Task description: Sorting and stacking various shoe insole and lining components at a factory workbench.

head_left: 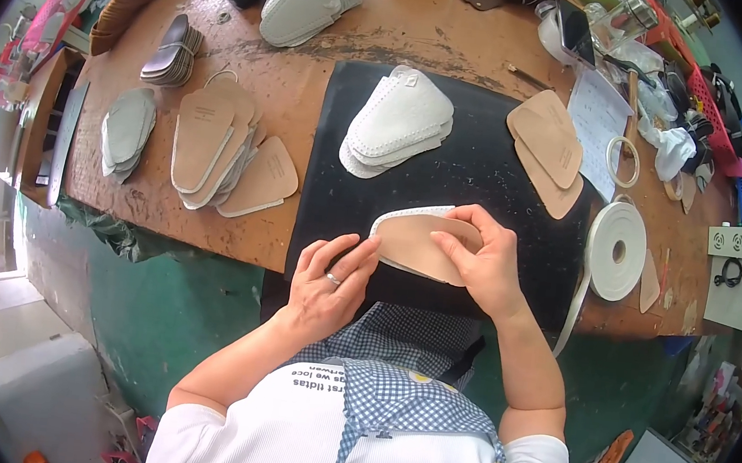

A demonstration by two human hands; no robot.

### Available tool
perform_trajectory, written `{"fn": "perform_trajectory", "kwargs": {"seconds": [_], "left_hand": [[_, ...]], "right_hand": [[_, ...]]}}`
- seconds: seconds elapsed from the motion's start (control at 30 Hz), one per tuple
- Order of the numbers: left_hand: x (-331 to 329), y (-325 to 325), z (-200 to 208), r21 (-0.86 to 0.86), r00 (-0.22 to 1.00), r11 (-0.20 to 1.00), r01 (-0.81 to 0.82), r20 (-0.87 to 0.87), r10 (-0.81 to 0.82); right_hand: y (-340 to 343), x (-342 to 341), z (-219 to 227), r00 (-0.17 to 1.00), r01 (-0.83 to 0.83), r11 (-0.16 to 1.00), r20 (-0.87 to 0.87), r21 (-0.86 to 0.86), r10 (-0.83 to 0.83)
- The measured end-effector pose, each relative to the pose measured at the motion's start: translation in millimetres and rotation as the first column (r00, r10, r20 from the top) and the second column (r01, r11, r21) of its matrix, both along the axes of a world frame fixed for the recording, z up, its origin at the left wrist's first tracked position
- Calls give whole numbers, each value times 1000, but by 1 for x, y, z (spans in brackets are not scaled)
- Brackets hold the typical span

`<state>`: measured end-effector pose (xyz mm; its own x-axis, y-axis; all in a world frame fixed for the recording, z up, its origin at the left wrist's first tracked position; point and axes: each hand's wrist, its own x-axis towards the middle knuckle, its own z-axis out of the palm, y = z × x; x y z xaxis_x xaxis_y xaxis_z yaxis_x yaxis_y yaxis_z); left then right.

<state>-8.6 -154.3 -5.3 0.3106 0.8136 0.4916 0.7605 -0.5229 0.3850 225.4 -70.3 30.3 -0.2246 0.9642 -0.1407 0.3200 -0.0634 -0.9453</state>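
Note:
My right hand (486, 257) grips a tan leather piece (415, 241), thumb on top and fingers around its far edge. Beneath the leather lies a white layer, its perforated or stitched rim showing along the far-left side. My left hand (329, 281), wearing a ring, has its fingers apart. Its fingertips touch the piece's left end; the thumb is hidden. Both hands are over a black mat (329, 200) at the table's near edge. Just beyond them sits a stack of white rounded pieces (401, 122) with dotted rims. Two tan pieces (549, 146) overlap on the mat's right side.
Left of the mat are stacked tan pieces (204, 137), grey-white pieces (127, 129) and dark pieces (173, 52). More white pieces (313, 4) lie farther back. On the right are a white tape roll (604, 247), a tape ring (622, 161), a paper sheet (596, 115) and a phone (576, 32).

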Motion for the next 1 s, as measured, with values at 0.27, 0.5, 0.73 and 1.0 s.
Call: {"fn": "perform_trajectory", "kwargs": {"seconds": [0.27, 0.5, 0.73, 1.0], "left_hand": [[-3, 6, 8, -54, 992, 995, 84, -90, -88], [6, 14, 3, 56, 999, 998, 19, -29, -17], [56, 47, 20, -364, 958, 909, 203, -117, -261], [49, 53, 9, -268, 929, 920, 286, 313, -198]], "right_hand": [[1, 23, -1, 999, 45, 998, -11, -49, -46], [3, 19, 2, 994, 37, 999, 107, -13, -36], [6, 22, 14, 822, -22, 969, 556, 246, -122], [3, 10, 10, 957, -142, 869, 289, 474, -1]]}}
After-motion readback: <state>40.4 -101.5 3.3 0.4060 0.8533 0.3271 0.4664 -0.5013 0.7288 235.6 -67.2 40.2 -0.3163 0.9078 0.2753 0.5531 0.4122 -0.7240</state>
